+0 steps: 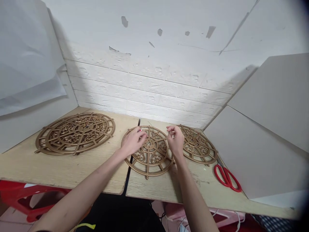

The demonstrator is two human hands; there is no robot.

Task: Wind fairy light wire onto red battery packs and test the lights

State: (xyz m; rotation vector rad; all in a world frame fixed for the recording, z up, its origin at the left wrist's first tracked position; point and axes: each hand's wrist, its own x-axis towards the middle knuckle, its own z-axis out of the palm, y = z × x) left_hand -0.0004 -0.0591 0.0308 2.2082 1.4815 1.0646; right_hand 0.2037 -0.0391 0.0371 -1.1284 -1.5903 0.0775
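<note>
A round gold-coloured openwork grille (147,167), with spokes and scroll patterns, lies flat in front of me across the gap between two boards. My left hand (134,141) rests over its left side, fingers bent together close to the hub. A small red spot shows at those fingers. Thin wire (151,129) loops up from the hub beside them; whether it is pinched there is unclear. My right hand (175,138) is raised at the grille's right edge, thumb and fingers closed, and what they grip, if anything, is too small to make out.
Stacked gold grilles (74,149) lie on the left board, and another gold grille (205,158) lies on the right. Red-handled scissors (227,177) sit by the right panel (260,167). A white brick-patterned wall (149,87) closes the back. Below the left edge is a red stool (14,196).
</note>
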